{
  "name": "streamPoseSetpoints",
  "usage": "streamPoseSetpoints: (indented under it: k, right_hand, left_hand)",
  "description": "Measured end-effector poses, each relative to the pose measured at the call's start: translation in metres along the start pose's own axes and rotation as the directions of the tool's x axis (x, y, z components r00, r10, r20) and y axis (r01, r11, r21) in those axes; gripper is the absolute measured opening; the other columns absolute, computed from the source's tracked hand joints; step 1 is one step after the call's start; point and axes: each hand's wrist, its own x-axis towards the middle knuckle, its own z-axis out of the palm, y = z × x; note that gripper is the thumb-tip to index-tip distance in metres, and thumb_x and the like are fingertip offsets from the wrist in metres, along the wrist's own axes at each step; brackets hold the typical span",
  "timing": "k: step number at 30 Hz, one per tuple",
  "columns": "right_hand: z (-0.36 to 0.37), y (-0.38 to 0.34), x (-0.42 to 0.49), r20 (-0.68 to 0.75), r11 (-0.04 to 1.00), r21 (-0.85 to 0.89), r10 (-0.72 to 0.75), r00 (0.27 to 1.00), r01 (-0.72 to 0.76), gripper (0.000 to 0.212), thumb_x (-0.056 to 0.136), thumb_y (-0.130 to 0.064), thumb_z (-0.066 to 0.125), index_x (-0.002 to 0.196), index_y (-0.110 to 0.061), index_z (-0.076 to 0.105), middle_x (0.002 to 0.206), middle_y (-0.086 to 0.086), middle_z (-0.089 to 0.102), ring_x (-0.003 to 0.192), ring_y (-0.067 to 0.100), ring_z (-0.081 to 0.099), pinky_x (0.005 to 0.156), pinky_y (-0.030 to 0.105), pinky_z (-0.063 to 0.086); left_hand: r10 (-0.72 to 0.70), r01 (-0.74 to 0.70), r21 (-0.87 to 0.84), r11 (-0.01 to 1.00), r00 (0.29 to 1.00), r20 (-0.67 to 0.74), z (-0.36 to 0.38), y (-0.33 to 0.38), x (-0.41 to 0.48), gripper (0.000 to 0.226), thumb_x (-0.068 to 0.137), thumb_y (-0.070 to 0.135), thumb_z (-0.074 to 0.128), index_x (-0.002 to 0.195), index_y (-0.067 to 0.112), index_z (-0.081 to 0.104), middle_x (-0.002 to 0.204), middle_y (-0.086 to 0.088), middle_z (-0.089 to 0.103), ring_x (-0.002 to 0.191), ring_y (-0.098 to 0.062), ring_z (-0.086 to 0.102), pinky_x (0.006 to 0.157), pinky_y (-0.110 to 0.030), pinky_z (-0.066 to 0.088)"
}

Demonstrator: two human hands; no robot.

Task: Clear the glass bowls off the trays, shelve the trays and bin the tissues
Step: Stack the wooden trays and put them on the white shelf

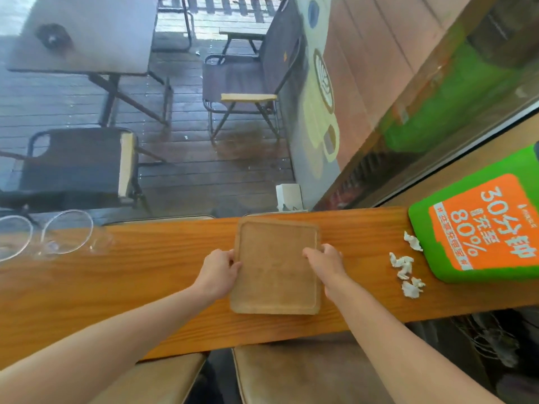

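— Where do we see the wooden tray (275, 265)?
— Mid-worktop (163, 287), bare. Our left hand (217, 271) grips its left edge and our right hand (325, 265) its right edge.
— And the glass bowls (65, 236)?
— Toward the worktop's left end, off the tray. The crumpled tissues (404, 265) lie toward the right end, just beside a green sign (478, 223).

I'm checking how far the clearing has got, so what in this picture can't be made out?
Head view only:
- Trays: one or a stack, unclear from above.
- Left glass bowl: cut by the frame's edge.
- Left hand, right hand: fingertips hidden under the rims.
- Shelf and bin: out of frame.
- Tissues: count unclear.
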Motion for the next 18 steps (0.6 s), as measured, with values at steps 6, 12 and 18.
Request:
streamPoseSetpoints:
  k: [6,12,18]
  right_hand:
    - [0.006,0.004,0.01,-0.027,0.999,-0.05,0.005,1.0,-0.007,0.057,0.086,-0.034,0.061,0.138,-0.012,0.05,0.144,0.01,0.038,0.126,0.032,0.047,0.105,0.053,0.045]
    - [0.007,0.008,0.017,-0.025,0.997,-0.071,0.015,1.0,-0.016,0.051,0.085,-0.037,0.059,0.131,-0.014,0.057,0.14,0.009,0.042,0.123,0.032,0.049,0.102,0.053,0.048]
    - [0.01,0.011,0.02,-0.022,0.999,-0.039,0.02,1.0,-0.021,0.042,0.084,-0.033,0.059,0.123,-0.015,0.061,0.138,0.009,0.045,0.12,0.031,0.051,0.098,0.053,0.051]
  left_hand:
    - [-0.01,0.011,0.066,0.998,1.0,-0.014,0.015,-0.01,0.006,0.018,0.097,0.018,0.052,0.091,0.01,0.067,0.089,-0.004,0.053,0.089,-0.024,0.05,0.075,-0.034,0.04]
    - [-0.027,0.027,0.075,0.997,1.0,0.0,0.023,-0.015,0.01,0.021,0.097,0.019,0.053,0.089,0.007,0.067,0.086,-0.004,0.052,0.087,-0.024,0.048,0.075,-0.035,0.041]
    - [-0.034,0.035,0.04,0.999,0.999,-0.033,0.026,-0.019,0.018,0.021,0.098,0.019,0.052,0.096,0.008,0.069,0.084,0.002,0.048,0.086,-0.022,0.048,0.075,-0.033,0.038]
